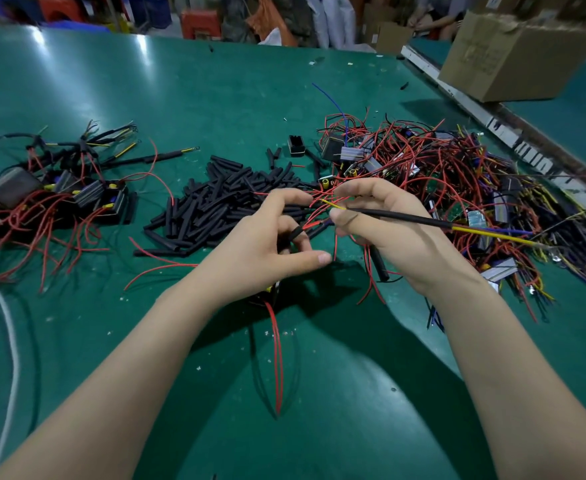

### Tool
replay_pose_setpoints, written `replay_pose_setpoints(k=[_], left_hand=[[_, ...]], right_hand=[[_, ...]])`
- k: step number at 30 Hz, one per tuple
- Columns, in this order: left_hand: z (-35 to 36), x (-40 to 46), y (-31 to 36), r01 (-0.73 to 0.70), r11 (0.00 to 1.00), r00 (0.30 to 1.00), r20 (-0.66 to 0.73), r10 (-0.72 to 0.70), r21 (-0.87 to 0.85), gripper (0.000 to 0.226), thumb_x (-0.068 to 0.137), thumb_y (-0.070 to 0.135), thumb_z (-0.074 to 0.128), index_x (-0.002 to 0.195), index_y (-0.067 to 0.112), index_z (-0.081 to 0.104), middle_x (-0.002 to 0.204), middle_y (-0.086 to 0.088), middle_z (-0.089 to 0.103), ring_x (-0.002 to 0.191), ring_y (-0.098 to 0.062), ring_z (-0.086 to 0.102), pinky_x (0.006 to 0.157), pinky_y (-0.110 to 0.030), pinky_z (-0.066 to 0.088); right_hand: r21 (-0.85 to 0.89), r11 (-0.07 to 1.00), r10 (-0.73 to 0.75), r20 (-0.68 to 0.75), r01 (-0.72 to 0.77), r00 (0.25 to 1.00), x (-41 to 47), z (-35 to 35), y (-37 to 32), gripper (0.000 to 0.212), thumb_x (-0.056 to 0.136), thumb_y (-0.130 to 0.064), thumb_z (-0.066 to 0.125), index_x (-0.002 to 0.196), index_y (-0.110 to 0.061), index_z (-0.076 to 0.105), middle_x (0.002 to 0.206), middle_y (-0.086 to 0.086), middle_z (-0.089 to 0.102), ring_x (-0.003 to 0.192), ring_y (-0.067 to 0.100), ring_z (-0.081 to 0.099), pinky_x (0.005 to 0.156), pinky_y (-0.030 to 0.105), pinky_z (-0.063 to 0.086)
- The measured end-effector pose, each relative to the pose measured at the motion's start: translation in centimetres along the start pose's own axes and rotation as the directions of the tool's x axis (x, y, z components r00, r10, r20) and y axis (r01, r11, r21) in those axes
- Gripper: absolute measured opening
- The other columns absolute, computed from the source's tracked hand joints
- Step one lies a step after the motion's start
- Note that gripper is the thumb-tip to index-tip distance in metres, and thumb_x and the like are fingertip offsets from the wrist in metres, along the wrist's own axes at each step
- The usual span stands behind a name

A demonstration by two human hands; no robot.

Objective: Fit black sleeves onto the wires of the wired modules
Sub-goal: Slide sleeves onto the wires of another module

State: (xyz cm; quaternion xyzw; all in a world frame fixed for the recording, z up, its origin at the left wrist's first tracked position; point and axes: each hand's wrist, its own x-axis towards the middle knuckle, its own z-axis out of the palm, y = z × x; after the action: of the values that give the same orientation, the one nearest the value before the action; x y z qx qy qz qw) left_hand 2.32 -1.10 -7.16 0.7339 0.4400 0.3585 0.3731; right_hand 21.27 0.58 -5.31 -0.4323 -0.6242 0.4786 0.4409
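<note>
My right hand (pixel 381 230) pinches a long black sleeve (pixel 402 217) that sits on a yellow and a blue wire; the wires stick out of its right end toward the tangle. My left hand (pixel 267 244) holds a short black sleeve (pixel 296 233) on a red wire and cups a module (pixel 270 292) hidden under the palm, with red wires hanging toward me. Loose black sleeves (pixel 222 206) lie heaped just beyond my hands. A tangled pile of wired modules (pixel 457 181) lies at the right. Sleeved modules (pixel 59 181) lie at the left.
The green table (pixel 180 98) bears everything. A cardboard box (pixel 513 53) stands at the back right beyond a rail (pixel 492 123). A white cord (pixel 11 341) runs along the left edge. One lone black module (pixel 296 146) stands behind the sleeve heap.
</note>
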Motion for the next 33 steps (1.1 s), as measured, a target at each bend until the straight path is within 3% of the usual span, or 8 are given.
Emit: replay_pose_setpoints(k=[2,5,8,11,15,20,23,33], left_hand=[[0.0,-0.1,-0.1,-0.039,0.998,0.999,0.034,0.04,-0.04,0.064,0.068,0.037,0.081,0.112,0.037,0.034,0.077,0.008,0.065,0.064,-0.01,0.053,0.067,-0.025,0.048],[0.1,-0.1,-0.5,-0.168,0.966,0.985,0.078,0.156,0.195,0.067,0.067,0.028,0.085,0.103,0.043,0.03,0.086,0.008,0.053,0.07,-0.007,0.047,0.068,-0.024,0.045],[0.3,0.0,-0.6,-0.255,0.858,0.965,0.063,0.254,0.446,0.036,0.076,0.025,0.076,0.1,0.032,0.05,0.097,0.008,0.046,0.084,-0.014,0.051,0.074,-0.034,0.047],[0.4,0.0,-0.5,-0.26,0.829,0.951,-0.016,0.308,0.495,0.02,0.083,0.032,0.066,0.093,0.016,0.067,0.101,0.0,0.052,0.089,-0.021,0.055,0.077,-0.041,0.048],[0.4,0.0,-0.2,-0.169,0.915,0.969,-0.11,0.223,0.367,0.022,0.085,0.036,0.066,0.093,0.017,0.073,0.104,0.001,0.055,0.103,-0.019,0.055,0.094,-0.042,0.043],[0.4,0.0,0.2,-0.094,0.986,0.986,-0.127,0.111,0.135,0.009,0.085,0.029,0.065,0.092,0.029,0.07,0.103,0.014,0.053,0.099,0.007,0.05,0.086,-0.007,0.033],[0.5,0.1,0.5,-0.047,0.999,0.99,-0.135,0.047,0.002,0.008,0.084,0.029,0.064,0.086,0.036,0.066,0.1,0.015,0.056,0.092,0.011,0.052,0.081,-0.006,0.035],[0.8,-0.1,1.3,-0.039,0.964,0.983,-0.185,-0.01,-0.262,0.015,0.086,0.013,0.066,0.083,0.028,0.071,0.097,0.003,0.064,0.097,-0.01,0.058,0.088,-0.022,0.042]], right_hand=[[-0.044,0.999,0.024,-0.022,-0.025,0.999,0.1,-0.1,0.1,0.019,0.087,-0.012,0.067,0.1,-0.023,0.059,0.074,-0.008,0.069,0.064,0.005,0.062,0.058,0.012,0.043],[-0.094,0.995,0.043,-0.02,-0.044,0.999,0.1,-0.1,0.3,0.019,0.089,-0.016,0.066,0.104,-0.021,0.055,0.069,-0.012,0.069,0.061,0.002,0.062,0.055,0.009,0.043],[-0.115,0.993,0.042,-0.001,-0.042,0.999,0.0,-0.2,0.4,0.023,0.088,-0.017,0.068,0.106,-0.022,0.053,0.071,-0.012,0.069,0.062,0.002,0.06,0.055,0.01,0.042],[-0.107,0.992,0.071,0.004,-0.071,0.997,0.0,-0.4,0.4,0.027,0.086,-0.019,0.07,0.106,-0.022,0.053,0.071,-0.01,0.068,0.057,0.002,0.054,0.053,0.013,0.042],[-0.054,0.991,0.122,0.012,-0.121,0.993,-0.1,-0.3,0.2,0.031,0.084,-0.016,0.07,0.109,-0.018,0.052,0.06,-0.012,0.062,0.049,0.002,0.045,0.048,0.014,0.037],[0.124,0.966,0.228,0.018,-0.228,0.974,-0.2,-0.2,-0.4,0.03,0.084,-0.012,0.069,0.11,-0.017,0.055,0.062,0.002,0.053,0.046,0.007,0.038,0.048,0.019,0.034],[0.275,0.911,0.304,0.052,-0.306,0.951,-0.2,0.0,-0.7,0.024,0.085,-0.008,0.066,0.105,-0.018,0.056,0.077,0.012,0.056,0.043,0.004,0.036,0.046,0.017,0.033],[0.457,0.799,0.345,0.185,-0.392,0.92,-0.2,0.1,-0.9,0.026,0.072,-0.017,0.065,0.096,-0.021,0.055,0.07,-0.004,0.066,0.041,0.0,0.032,0.045,0.013,0.032]])
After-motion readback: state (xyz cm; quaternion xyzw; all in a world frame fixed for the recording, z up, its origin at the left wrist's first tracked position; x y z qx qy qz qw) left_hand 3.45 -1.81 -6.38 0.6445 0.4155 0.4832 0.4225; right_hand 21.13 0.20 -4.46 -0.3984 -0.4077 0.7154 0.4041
